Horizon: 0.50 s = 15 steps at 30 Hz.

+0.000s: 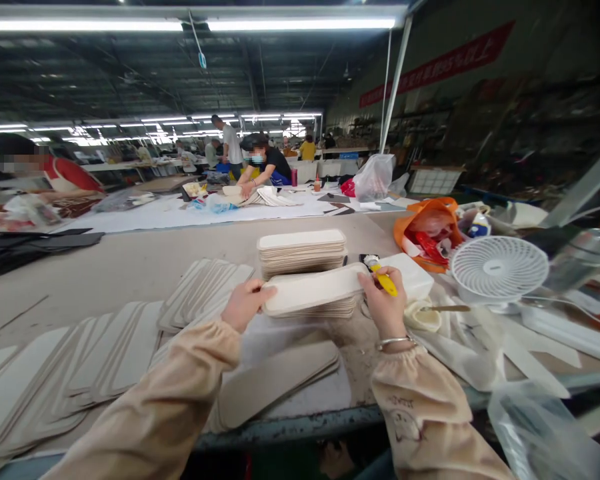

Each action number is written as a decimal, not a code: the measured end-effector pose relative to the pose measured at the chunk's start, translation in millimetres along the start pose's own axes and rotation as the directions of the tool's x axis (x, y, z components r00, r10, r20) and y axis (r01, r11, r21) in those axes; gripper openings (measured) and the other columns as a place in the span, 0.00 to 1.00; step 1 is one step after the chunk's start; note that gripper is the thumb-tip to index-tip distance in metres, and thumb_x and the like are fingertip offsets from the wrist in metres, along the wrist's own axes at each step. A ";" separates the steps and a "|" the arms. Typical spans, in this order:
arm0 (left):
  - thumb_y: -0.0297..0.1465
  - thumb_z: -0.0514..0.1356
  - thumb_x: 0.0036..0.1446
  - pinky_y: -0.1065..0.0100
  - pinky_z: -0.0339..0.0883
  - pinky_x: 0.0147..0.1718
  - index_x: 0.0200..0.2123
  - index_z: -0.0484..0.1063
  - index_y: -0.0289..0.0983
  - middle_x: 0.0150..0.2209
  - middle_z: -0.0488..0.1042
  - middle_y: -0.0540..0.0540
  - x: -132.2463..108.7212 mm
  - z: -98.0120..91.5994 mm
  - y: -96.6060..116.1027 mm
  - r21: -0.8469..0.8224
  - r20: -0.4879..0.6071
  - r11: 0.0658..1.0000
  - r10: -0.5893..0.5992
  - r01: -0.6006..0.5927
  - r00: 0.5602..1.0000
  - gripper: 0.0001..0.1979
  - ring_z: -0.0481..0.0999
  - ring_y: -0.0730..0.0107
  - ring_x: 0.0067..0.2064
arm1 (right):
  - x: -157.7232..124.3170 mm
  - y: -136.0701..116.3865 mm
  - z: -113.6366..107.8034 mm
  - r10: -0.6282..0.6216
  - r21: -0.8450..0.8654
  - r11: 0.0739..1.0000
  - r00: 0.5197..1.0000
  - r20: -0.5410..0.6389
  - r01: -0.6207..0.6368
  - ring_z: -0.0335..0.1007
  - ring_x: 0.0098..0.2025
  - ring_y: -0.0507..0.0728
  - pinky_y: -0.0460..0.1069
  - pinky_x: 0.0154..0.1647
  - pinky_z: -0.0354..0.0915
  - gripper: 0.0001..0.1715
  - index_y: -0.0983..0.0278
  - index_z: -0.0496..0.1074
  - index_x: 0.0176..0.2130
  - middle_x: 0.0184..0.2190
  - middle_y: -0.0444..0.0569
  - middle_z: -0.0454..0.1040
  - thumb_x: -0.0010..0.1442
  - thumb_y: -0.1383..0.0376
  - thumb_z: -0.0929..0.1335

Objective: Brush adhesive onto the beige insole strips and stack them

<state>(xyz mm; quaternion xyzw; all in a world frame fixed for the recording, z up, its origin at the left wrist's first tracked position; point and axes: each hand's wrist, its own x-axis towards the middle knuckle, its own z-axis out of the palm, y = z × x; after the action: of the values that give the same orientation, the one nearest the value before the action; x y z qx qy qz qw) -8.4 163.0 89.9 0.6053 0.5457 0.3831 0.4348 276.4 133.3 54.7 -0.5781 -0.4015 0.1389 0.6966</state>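
My left hand (pixel 245 303) pinches the left end of a long white panel with rounded corners (pixel 317 288). The panel's right end is between the fingers of my right hand (pixel 386 300). A small yellow-handled tool (pixel 386 280) with a metal head also rests in my right hand; its exact kind is unclear. Held slightly tilted, the panel is over a stack of similar panels (pixel 330 308), and I cannot tell whether it touches them. Just behind stands another neat stack (pixel 301 248). Closer to me, several greyish panels (pixel 280 381) lie on a white sheet.
Overlapping rows of panels (pixel 125 347) spread across the left of the table (pixel 130 257). On the right are a white fan (pixel 500 267), an orange bag (pixel 427 227), a white container (pixel 405 273) and fabric scraps. Across the table a co-worker (pixel 267 163) handles pieces; another person (pixel 70 175) is at left.
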 end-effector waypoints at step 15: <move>0.39 0.61 0.56 0.60 0.67 0.49 0.47 0.73 0.36 0.49 0.75 0.38 37.8 17.7 -25.4 0.521 -0.281 0.853 0.206 -0.031 0.937 0.18 0.77 0.61 0.44 | 6.2 26.7 8.3 -0.325 -0.534 0.764 0.931 0.165 0.361 0.68 0.47 0.65 0.60 0.50 0.63 0.19 0.63 0.66 0.46 0.44 0.58 0.75 0.60 0.54 0.68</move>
<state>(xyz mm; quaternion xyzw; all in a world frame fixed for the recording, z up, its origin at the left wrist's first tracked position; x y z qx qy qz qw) 4.1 199.3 59.6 0.6595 0.6526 0.3465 0.1382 281.5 150.9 32.8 -0.6674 -0.5446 -0.0955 0.4989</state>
